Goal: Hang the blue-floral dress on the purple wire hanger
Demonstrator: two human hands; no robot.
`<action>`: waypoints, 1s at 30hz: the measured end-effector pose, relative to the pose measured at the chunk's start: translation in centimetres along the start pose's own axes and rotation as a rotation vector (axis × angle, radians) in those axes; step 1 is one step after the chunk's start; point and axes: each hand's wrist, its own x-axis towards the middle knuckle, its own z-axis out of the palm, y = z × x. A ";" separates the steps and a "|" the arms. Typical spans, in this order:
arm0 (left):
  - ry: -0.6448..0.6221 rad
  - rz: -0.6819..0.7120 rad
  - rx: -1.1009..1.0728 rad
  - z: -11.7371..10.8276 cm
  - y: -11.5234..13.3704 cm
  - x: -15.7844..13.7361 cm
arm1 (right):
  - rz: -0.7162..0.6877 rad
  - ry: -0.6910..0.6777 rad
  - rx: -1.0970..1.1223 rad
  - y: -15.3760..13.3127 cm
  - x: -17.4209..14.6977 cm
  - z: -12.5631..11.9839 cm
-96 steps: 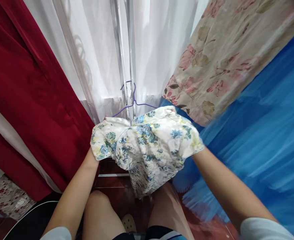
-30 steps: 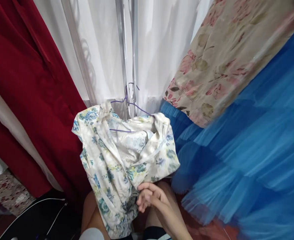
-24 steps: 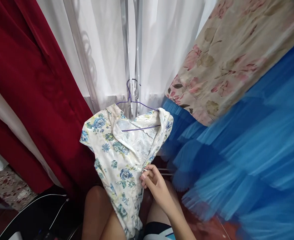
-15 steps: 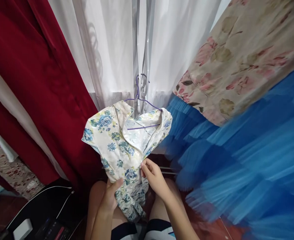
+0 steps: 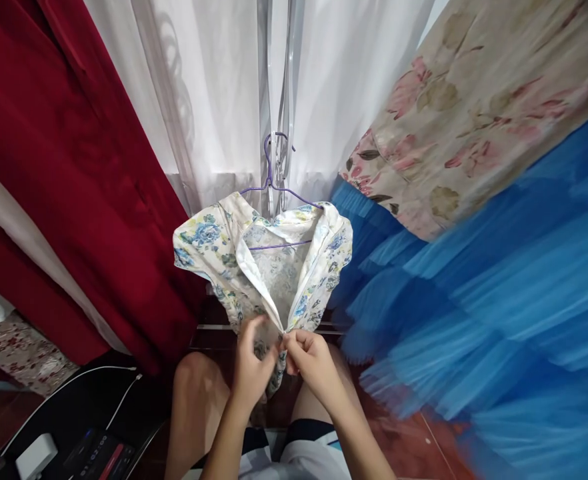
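Note:
A white shirt with blue flowers hangs on a purple wire hanger, hooked on a metal rail in front of me. Its front lies open in a V. My left hand pinches the left front edge at the bottom of the V. My right hand pinches the right front edge at the same spot. The two hands meet, fingers closed on the cloth. Whether a button is between them is hidden.
A dark red garment hangs at the left, a white sheer one behind, a beige flowered one and a blue tulle skirt at the right. A black device with a white box lies at the lower left. My knees are below.
The bunched shirt has been spread out on the hanger. My right hand took the front edge first; my left hand came up and now both pinch the edges together.

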 end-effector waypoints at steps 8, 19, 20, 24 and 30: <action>-0.122 0.039 0.094 0.4 -1.6 -0.5 | -0.061 -0.081 -0.004 -4.4 2.9 0.1; -0.189 0.090 0.306 1.9 -2.4 -0.5 | -0.327 0.017 0.087 -20.5 13.3 -1.0; -0.204 0.092 0.314 1.8 -2.5 -0.4 | -0.335 0.025 0.098 -20.7 13.4 -1.0; -0.122 0.222 0.256 -0.3 0.0 2.8 | -0.352 0.039 0.107 -19.7 12.6 -0.8; 0.061 0.568 0.239 -4.1 10.6 14.6 | -0.449 0.026 0.012 -18.4 10.9 -0.5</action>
